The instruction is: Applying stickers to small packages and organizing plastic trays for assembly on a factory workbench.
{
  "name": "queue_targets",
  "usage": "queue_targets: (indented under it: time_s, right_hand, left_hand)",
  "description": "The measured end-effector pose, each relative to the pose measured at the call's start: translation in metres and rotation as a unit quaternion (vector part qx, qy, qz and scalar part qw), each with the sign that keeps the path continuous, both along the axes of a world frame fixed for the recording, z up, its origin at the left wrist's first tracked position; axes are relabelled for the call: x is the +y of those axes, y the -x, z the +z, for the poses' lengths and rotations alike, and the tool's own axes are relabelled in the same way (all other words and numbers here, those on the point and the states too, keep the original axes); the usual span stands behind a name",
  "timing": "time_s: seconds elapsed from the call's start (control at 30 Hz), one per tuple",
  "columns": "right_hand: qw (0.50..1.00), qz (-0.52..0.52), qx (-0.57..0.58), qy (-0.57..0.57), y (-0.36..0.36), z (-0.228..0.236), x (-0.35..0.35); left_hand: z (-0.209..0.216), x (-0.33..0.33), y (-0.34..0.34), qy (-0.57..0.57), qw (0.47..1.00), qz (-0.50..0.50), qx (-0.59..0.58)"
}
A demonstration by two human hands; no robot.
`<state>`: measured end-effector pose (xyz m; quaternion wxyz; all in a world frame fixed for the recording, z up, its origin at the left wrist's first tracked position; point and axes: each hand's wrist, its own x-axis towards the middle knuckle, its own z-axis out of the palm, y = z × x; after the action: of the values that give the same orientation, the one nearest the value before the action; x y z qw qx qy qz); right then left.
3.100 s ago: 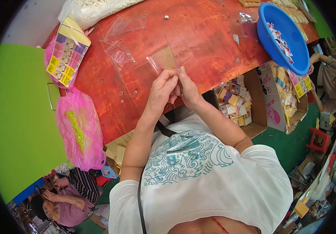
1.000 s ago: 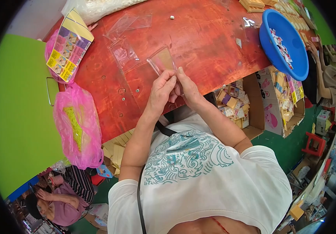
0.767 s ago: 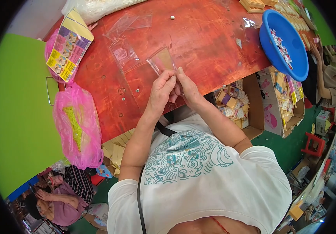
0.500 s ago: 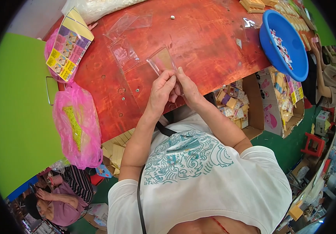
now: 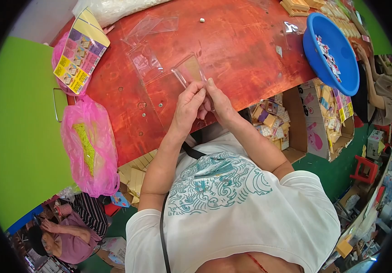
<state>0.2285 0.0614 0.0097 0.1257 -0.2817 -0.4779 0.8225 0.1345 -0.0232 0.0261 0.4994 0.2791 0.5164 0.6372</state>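
Observation:
At the near edge of the red table (image 5: pixel 237 50), both my hands grip a clear plastic sleeve (image 5: pixel 189 69) with a flat tan piece showing inside it. My left hand (image 5: pixel 188 107) has its fingers bent around the lower left of the sleeve. Pressed against its right edge is the thumb of my right hand (image 5: pixel 219 102), its other fingers curled beneath. The sleeve's lower end is hidden by my fingers. Just beyond my left hand, more clear plastic packaging (image 5: pixel 146 61) lies flat on the table.
A blue basin (image 5: pixel 311 50) of small packets stands at the table's right. Cartons (image 5: pixel 296 123) of wooden pieces sit below that edge. Left are a printed card sheet (image 5: pixel 79 54) and a pink bag (image 5: pixel 102 145) with yellow-green contents. Other people are at far right and lower left.
My hands and the plastic sleeve hold nearly the same position. At the far right, another person's hand has shifted slightly leftward, toward the blue basin.

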Motion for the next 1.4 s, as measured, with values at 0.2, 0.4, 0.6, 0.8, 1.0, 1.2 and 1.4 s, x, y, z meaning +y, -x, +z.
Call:
queue_targets:
  time_s: [0.2, 0.4, 0.6, 0.8, 1.0, 1.2, 1.4]
  right_hand:
    - [1.0, 0.0, 0.002, -0.009, 0.0, 0.005, -0.001]
    - [0.999, 0.012, 0.033, 0.023, 0.003, 0.002, 0.001]
    - [0.991, -0.017, 0.065, 0.115, -0.004, -0.004, 0.017]
    - [0.989, -0.028, 0.105, 0.096, -0.01, 0.0, 0.027]
    - [0.99, -0.049, 0.112, 0.072, -0.013, 0.001, 0.023]
    - [0.995, -0.014, 0.088, 0.039, -0.012, -0.005, 0.017]
    - [0.996, -0.002, 0.08, 0.035, -0.008, -0.011, 0.006]
  left_hand:
    - [0.007, 0.001, -0.002, 0.008, 1.0, 0.028, 0.004]
    - [0.015, -0.005, 0.006, 0.032, 0.997, 0.051, 0.042]
    - [0.022, -0.014, 0.037, -0.021, 0.989, 0.148, 0.011]
    - [0.037, 0.008, 0.1, -0.063, 0.951, 0.261, 0.151]
    - [0.055, 0.048, 0.105, 0.074, 0.812, 0.216, 0.537]
    - [0.045, 0.032, 0.028, 0.023, 0.995, -0.057, 0.076]
    - [0.026, 0.021, 0.018, 0.048, 0.995, -0.05, 0.069]
